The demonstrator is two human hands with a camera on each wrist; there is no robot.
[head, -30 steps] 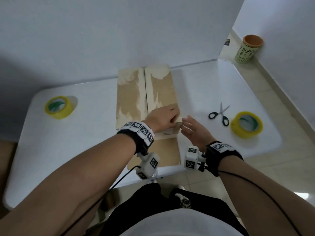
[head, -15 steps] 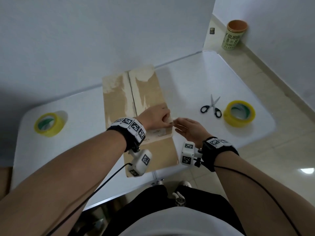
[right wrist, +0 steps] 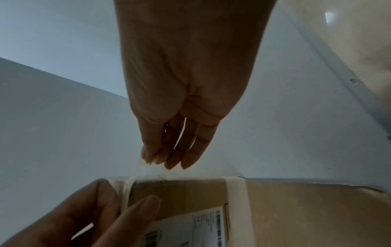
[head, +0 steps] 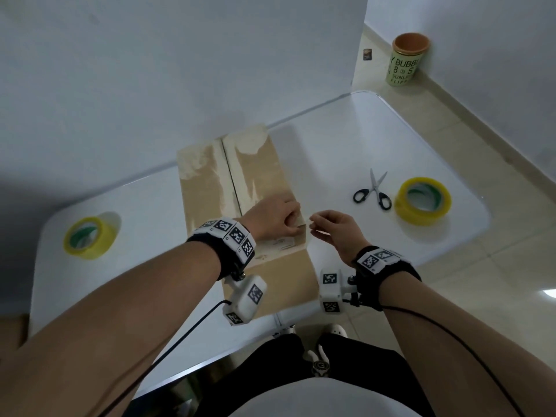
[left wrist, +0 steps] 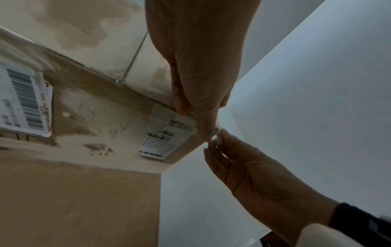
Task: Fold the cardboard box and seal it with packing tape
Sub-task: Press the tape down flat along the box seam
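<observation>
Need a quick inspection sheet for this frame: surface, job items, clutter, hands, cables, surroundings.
Surface: white table, rounded corners.
Job's things: box closed, flaps meeting at a centre seam, one flap lying flat toward the person; clear tape strip running off its near right corner; left tape roll and right tape roll, both yellow; scissors shut, beside the right roll.
Clutter: nothing seen.
Hands: left hand presses the box corner; right hand pinches the strip's free end.
Cables: black cable from the left wrist; another along the right forearm.
Surroundings: white walls, tiled floor, green can on the floor.
</observation>
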